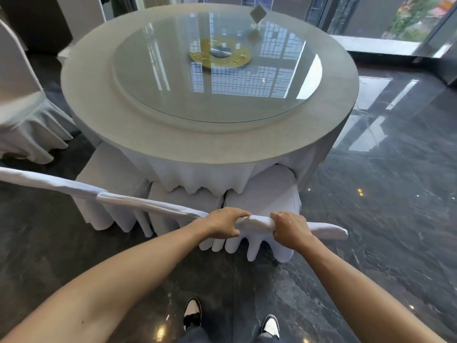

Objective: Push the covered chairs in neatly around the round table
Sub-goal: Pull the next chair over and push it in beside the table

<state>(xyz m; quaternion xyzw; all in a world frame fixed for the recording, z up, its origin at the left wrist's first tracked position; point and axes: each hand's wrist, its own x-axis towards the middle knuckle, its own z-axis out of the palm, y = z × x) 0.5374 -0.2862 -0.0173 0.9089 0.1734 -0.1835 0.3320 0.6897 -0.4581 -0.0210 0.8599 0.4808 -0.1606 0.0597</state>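
Observation:
A round table (128, 134) with a white cloth and a glass turntable (217, 70) fills the upper middle. Directly below me stands a white covered chair (269, 191), its seat tucked partly under the table's near edge. My left hand (223, 222) and my right hand (290, 226) are both shut on the top of its backrest, side by side. Two more covered chairs (116, 174) stand to its left, their backrest tops forming a white band toward the left edge, seats under the table. Another covered chair (22, 107) stands apart at the far left.
The floor is dark polished stone (383, 206) with reflections. Glass walls and a door frame (440, 45) rise at the back right. A small card holder (257, 14) stands on the turntable's far side. My two shoes (193, 313) show at the bottom.

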